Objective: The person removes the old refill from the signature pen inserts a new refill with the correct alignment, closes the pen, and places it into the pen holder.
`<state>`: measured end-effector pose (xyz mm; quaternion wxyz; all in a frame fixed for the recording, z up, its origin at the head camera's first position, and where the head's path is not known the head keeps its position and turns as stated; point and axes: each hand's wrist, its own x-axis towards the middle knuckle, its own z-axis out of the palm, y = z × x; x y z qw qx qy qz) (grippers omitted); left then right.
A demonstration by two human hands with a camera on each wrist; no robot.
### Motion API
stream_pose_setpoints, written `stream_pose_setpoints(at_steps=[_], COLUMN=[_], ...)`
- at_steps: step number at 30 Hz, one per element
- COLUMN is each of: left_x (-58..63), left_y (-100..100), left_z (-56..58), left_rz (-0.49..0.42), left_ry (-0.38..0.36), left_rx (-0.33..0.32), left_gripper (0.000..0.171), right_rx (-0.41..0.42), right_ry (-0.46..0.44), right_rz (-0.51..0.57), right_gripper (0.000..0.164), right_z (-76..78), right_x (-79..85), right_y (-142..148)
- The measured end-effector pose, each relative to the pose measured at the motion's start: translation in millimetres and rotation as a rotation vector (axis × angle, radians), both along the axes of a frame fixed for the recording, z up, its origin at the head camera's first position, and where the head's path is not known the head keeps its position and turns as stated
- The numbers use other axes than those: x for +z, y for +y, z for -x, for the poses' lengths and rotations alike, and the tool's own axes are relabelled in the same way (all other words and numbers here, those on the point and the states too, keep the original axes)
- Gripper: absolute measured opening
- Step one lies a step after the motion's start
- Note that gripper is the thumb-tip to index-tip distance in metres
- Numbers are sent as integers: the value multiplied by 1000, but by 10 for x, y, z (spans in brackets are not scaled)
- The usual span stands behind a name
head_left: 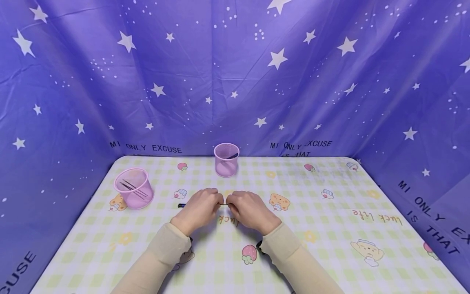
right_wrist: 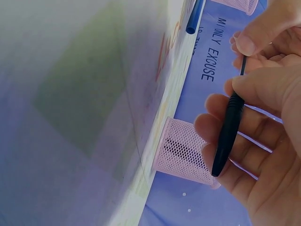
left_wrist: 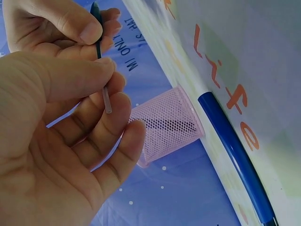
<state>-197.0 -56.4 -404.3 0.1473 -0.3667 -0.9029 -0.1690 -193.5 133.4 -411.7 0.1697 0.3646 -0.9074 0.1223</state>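
Note:
My left hand (head_left: 202, 207) and right hand (head_left: 251, 209) meet near the table's middle, with a thin dark line spanning the small gap between them. Thumb and finger of the left hand pinch a slim pen refill (left_wrist: 106, 100), whose translucent end sticks out past the fingertips. A black tapered pen tip section (right_wrist: 229, 134) with a ribbed end is pinched by the right hand, its narrow end pointing toward the palm. The refill runs from the ribbed end to the left hand. Beside the left hand, a blue pen barrel (left_wrist: 235, 153) lies on the table.
A pink mesh cup (head_left: 226, 167) holding a dark pen stands at the table's back edge. Another pink mesh cup (head_left: 141, 198), with several thin dark sticks inside, is at the left. Purple star-printed curtains (head_left: 235, 73) surround the checked tablecloth (head_left: 330, 220).

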Motion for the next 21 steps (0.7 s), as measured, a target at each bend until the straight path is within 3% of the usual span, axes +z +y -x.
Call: stream_pose_setpoints(at_steps=[21], left_x=[25], left_y=[-21], left_z=[10], left_rz=[-7], left_ry=[-17], left_rx=[2], left_gripper=[13], right_rx=[-12], right_ry=[-27], right_rz=[5], right_gripper=[12], right_z=[-1], right_x=[7], right_y=[1])
